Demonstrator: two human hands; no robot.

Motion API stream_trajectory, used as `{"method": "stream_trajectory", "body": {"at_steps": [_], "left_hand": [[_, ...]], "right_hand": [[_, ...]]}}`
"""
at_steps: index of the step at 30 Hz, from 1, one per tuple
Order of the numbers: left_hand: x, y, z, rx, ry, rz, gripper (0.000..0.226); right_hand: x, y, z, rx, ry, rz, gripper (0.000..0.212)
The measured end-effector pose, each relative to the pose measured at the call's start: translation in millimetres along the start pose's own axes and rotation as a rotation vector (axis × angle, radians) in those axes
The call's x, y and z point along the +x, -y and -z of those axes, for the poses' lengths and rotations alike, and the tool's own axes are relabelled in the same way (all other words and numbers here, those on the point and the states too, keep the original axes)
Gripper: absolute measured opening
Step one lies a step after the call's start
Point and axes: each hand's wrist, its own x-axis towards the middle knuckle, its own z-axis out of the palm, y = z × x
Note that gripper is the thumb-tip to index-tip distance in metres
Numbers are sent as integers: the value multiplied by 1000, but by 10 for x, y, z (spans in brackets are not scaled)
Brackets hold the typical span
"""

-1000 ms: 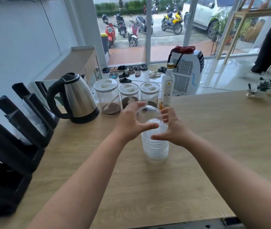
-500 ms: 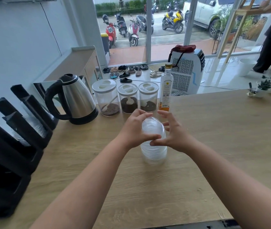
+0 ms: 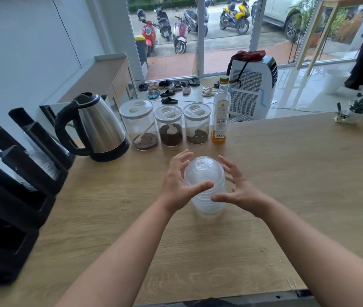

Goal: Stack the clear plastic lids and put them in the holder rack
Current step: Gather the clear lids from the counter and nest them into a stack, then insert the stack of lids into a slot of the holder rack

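Note:
A stack of clear dome lids [image 3: 206, 173] stands upright on the wooden counter [image 3: 297, 178], in the middle. My left hand [image 3: 176, 185] wraps its left side, thumb across the front and fingers behind. My right hand [image 3: 240, 192] is at the stack's right side with fingers spread and curled, just off the plastic; only the thumb tip is close to it. The black holder rack [image 3: 14, 196] with angled slots stands along the counter's left edge, well apart from the stack. Some clear plastic pieces [image 3: 41, 161] sit in its upper slots.
A steel kettle [image 3: 100, 129] stands behind and left of the stack. To the kettle's right stand three clear jars [image 3: 169, 127] and a glass bottle [image 3: 221, 116]. Small potted plants [image 3: 359, 109] are at the far right. The counter's near edge lies below my forearms.
The top lid has been pressed down onto the stack. My right hand's fingers have spread and come off the lids, while the left still holds them.

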Motion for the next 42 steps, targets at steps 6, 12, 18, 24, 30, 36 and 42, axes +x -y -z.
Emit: {"method": "stream_trajectory", "body": {"at_steps": [6,12,18,24,30,36,42], "left_hand": [[-50,24,-167,-234,-31,126,82],[-172,107,-363,-455,-75,242,56],[-277,69,-537,-538,-142,326,92],[-350,-43,-591,-531,-190,349,89],[-436,-120,-610,-540,-242,382,86],[-518,-138,-562,-605,-288,372,92],[-501,-183,-446,-645,-333,314,81]], "right_hand": [[-50,-247,-145,235,82,-24,115],[-95,-114,-233,457,32,-67,90],[-121,-88,-285,535,5,-44,76],[-146,-92,-281,560,3,-36,57],[-131,-101,-288,588,58,-59,59],[-101,-80,-316,601,147,-66,60],[-12,53,-323,626,191,-70,59]]}}
